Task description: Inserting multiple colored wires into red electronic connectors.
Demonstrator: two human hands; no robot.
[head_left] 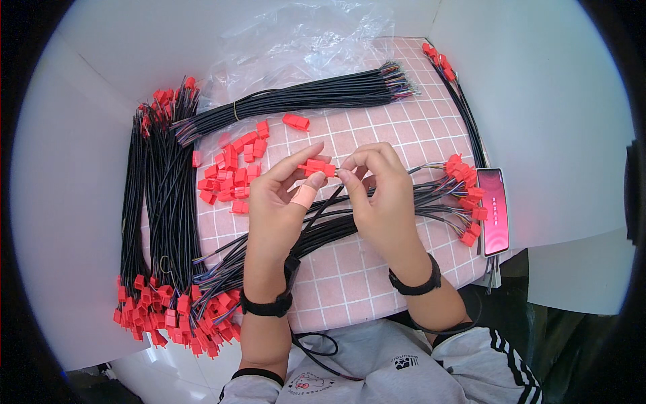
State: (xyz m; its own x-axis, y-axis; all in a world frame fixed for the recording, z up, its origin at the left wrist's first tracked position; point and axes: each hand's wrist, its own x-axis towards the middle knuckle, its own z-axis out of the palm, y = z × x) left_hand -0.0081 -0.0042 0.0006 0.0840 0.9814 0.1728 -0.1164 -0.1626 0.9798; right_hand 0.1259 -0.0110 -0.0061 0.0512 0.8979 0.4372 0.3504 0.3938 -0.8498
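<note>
While both hands are hovering over the pink checked tabletop [404,128], the left hand [282,202] is pinching a red connector [316,167] in its grip and the right hand [380,192] is pinching a thin wire [340,172] at the connector's right end. Loose red connectors [232,172] are lying just left of it.

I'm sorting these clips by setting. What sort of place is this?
Probably a small hand-assembly workstation for wire harnesses: bundles of black cables, a pile of loose red plastic connectors on a pink grid mat, and both hands fitting one red connector.
</note>
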